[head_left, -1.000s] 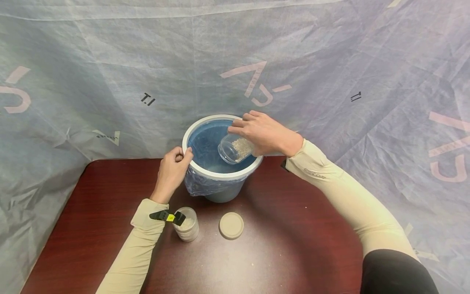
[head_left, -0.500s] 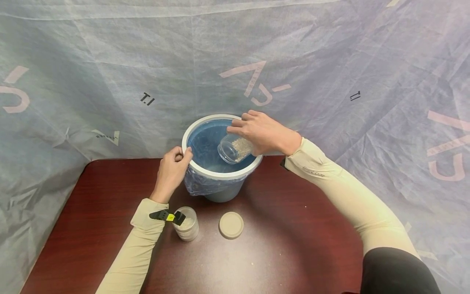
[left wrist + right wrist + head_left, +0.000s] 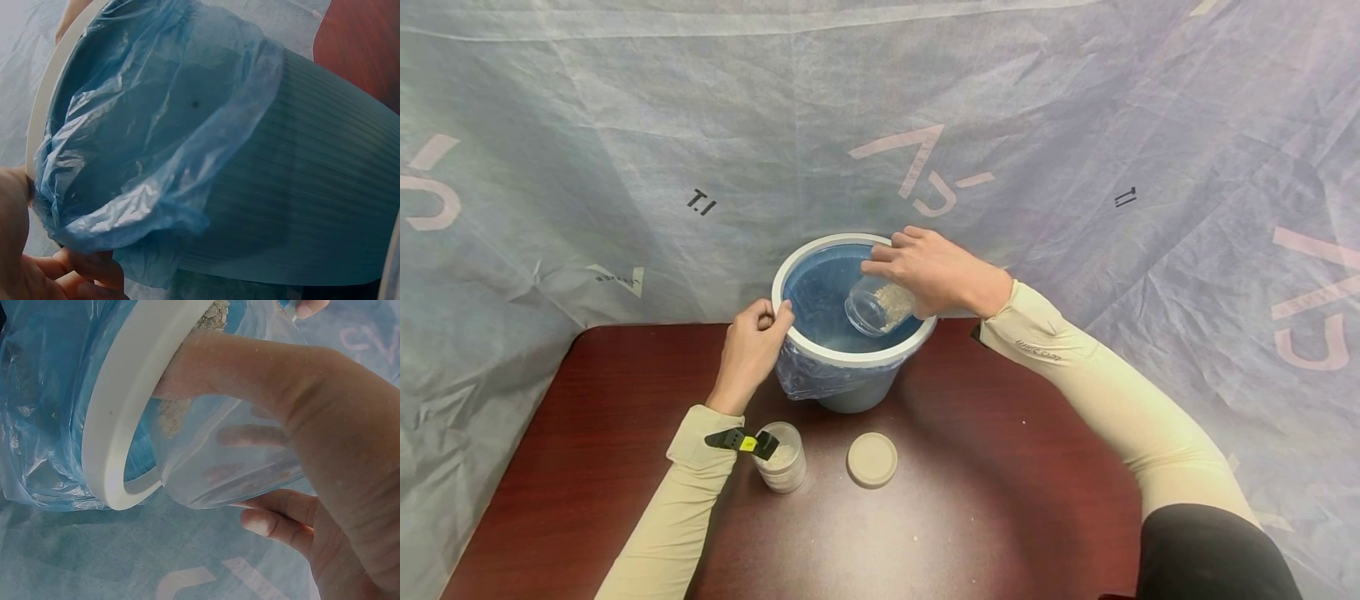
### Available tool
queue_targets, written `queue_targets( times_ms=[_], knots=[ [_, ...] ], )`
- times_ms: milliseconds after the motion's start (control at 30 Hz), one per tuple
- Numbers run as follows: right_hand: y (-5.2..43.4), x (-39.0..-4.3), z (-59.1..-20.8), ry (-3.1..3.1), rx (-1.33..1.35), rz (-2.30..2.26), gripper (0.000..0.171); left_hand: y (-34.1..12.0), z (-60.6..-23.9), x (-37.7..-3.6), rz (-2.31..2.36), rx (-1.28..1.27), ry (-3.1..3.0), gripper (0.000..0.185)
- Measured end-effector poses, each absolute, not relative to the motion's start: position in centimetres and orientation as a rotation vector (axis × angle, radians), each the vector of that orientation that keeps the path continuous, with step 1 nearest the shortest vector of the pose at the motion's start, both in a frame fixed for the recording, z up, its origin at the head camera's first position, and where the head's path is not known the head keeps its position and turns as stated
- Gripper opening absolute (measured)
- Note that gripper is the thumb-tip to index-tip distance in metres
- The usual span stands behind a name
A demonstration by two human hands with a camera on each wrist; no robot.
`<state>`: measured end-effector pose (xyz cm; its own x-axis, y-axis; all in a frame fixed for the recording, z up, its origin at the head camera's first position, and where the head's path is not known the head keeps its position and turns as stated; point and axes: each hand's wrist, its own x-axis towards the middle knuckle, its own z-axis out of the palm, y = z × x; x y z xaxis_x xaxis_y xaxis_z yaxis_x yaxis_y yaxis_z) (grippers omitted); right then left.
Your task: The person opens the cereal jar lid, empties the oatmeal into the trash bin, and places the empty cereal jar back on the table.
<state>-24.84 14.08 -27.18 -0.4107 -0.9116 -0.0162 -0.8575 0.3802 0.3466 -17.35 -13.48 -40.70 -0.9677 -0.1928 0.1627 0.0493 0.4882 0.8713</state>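
My left hand [image 3: 748, 350] grips the left side of the white rim [image 3: 850, 359] of a blue trash bin [image 3: 853, 400]. Its thumb lies on the rim, and the curled fingers [image 3: 94, 269] are at the folded-over edge of a thin blue plastic bag [image 3: 181, 125] that lines the bin. Above the bin's mouth, on the right, my right hand [image 3: 943, 271] holds a clear plastic jar [image 3: 863, 307] tipped on its side, mouth toward the bin. Pale oat-like flakes [image 3: 893, 303] lie along its lower wall. The right wrist view shows the jar [image 3: 206, 481] near the rim.
A second clear jar [image 3: 784, 475] with pale contents stands upright before the bin, partly behind the left wrist's strap. To its right lies a round beige lid [image 3: 872, 460]. Small crumbs dot the dark red table [image 3: 1000, 500]. A grey cloth sheet [image 3: 625, 167] hangs behind.
Both hands stay almost in place. The right hand and the tipped jar shift very slightly to the left; the flakes look about the same.
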Motion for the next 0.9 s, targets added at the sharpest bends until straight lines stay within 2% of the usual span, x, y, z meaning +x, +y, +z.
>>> queue_targets(
  times_ms=[667,900],
  knots=[
    [13.62,-24.92,-27.26,-2.475,1.603,-0.543,0.069,-13.45,-40.91,-17.31,-1.473,0.119,-2.499,0.040],
    [13.79,-24.87,-27.14,-2.471,1.611,-0.481,0.065,-13.35,-40.84,-17.46,-1.487,0.118,-2.492,0.038]
  ],
)
